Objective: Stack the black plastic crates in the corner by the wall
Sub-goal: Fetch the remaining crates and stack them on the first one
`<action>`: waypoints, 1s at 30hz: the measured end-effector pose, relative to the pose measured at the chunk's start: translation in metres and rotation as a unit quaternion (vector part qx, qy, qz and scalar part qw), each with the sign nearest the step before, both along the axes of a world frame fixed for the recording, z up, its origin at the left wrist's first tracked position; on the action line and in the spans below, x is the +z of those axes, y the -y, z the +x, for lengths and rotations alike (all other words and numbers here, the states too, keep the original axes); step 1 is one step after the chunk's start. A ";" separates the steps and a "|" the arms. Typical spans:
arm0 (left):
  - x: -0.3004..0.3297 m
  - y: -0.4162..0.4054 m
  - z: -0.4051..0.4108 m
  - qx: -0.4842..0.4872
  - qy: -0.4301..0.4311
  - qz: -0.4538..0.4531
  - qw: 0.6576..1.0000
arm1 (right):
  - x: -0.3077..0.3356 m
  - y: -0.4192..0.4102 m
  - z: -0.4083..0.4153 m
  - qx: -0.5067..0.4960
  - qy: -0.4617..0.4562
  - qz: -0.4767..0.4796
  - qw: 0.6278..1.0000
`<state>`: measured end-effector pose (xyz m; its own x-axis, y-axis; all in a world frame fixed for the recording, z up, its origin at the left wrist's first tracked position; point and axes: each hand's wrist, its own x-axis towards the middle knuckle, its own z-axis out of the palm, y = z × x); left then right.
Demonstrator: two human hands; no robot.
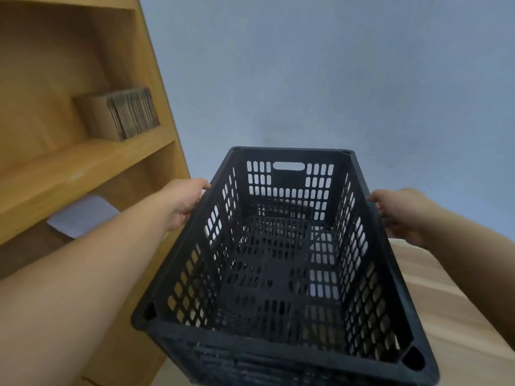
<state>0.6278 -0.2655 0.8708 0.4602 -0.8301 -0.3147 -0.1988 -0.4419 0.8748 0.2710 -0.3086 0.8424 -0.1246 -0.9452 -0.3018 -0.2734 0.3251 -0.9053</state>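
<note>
While the left hand (186, 200) is gripping the left long rim of the black plastic crate (281, 263), the right hand (401, 215) is clutching the opposite rim, fingers curling over the outer wall. Both arms are holding the empty crate out in the air, its far end pointing at the grey-blue wall (320, 79). To the left a wooden shelf unit (83, 168) is standing against that wall, carrying a bundle of flattened cardboard (119, 115). Wooden floor (457, 316) is showing at the lower right.

Black perforated crate (281, 263), tan wooden shelf (83, 162), grey-blue wall (334, 79).
</note>
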 end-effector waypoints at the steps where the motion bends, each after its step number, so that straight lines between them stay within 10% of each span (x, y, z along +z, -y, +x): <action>1: 0.000 0.013 0.006 -0.007 0.001 0.002 1.000 | -0.003 0.006 0.008 -0.005 0.006 0.003 1.000; 30: -0.053 0.273 0.110 -0.091 0.093 0.104 0.986 | -0.056 0.206 0.106 -0.043 -0.074 0.052 0.995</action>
<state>0.7383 -0.5389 0.8176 0.3761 -0.8306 -0.4108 -0.4398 -0.5502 0.7098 0.3765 -0.5144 0.7860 -0.2541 -0.8941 -0.3689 -0.3692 0.4422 -0.8174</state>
